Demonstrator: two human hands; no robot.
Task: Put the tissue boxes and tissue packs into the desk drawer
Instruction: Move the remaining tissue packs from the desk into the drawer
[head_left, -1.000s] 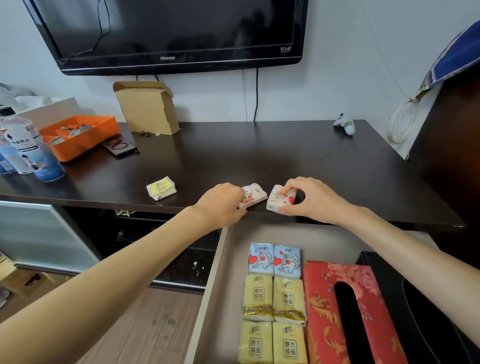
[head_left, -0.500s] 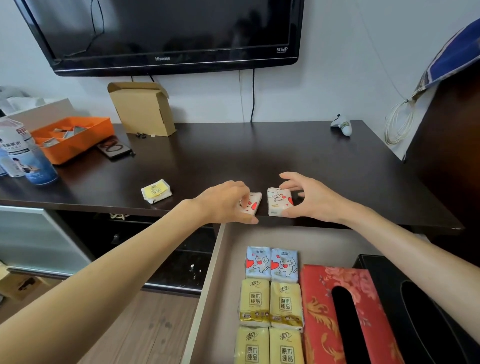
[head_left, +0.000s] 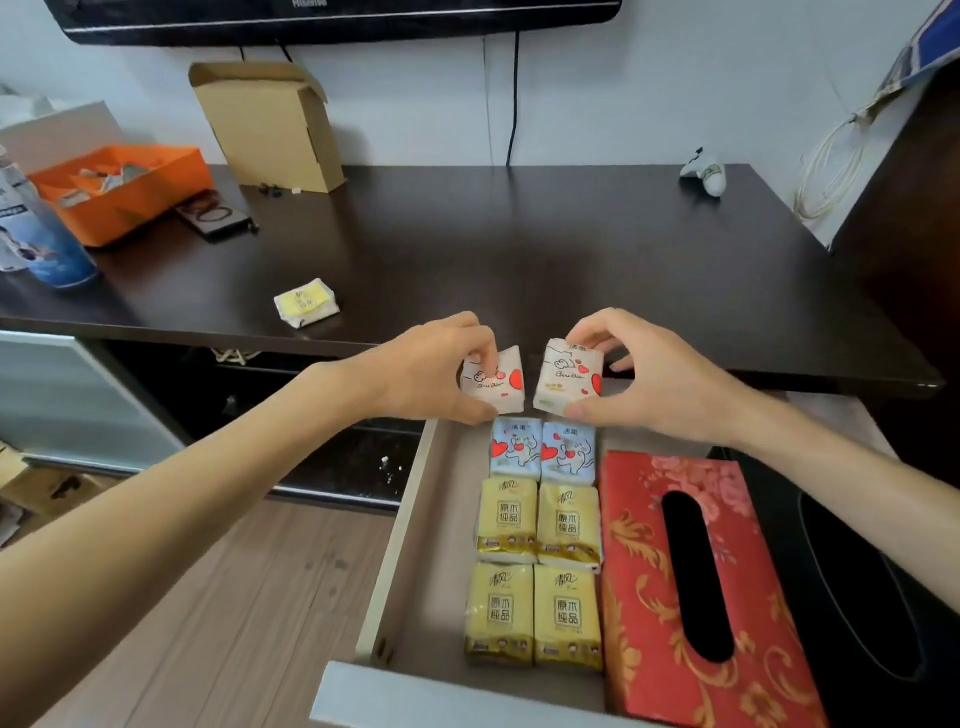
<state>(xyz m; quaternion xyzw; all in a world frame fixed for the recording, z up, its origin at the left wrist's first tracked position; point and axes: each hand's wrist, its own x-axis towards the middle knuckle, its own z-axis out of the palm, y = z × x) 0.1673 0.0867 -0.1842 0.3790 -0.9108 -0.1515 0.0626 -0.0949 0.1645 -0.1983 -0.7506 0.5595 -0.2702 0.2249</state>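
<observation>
My left hand (head_left: 423, 371) grips a white tissue pack with red hearts (head_left: 501, 382), and my right hand (head_left: 652, 376) grips a matching white pack (head_left: 569, 376). Both packs hang side by side just past the desk's front edge, above the back of the open drawer (head_left: 400, 535). Inside the drawer lie two blue heart packs (head_left: 543, 449), several yellow packs (head_left: 540, 566), a red floral tissue box (head_left: 691, 587) and a black tissue box (head_left: 862, 587) at the right. One yellow pack (head_left: 306, 303) still lies on the dark desk top (head_left: 519, 249).
An orange tray (head_left: 122, 189), a cardboard box (head_left: 270, 122), a blue bottle (head_left: 36, 234) and a small black case (head_left: 215, 215) stand at the desk's back left. A small white toy (head_left: 706, 169) sits at the back right. A dark cabinet (head_left: 904, 208) borders the right side.
Both hands have lifted their white heart packs off the desk edge and drawn them toward me, over the open drawer. The camera has tilted down.
</observation>
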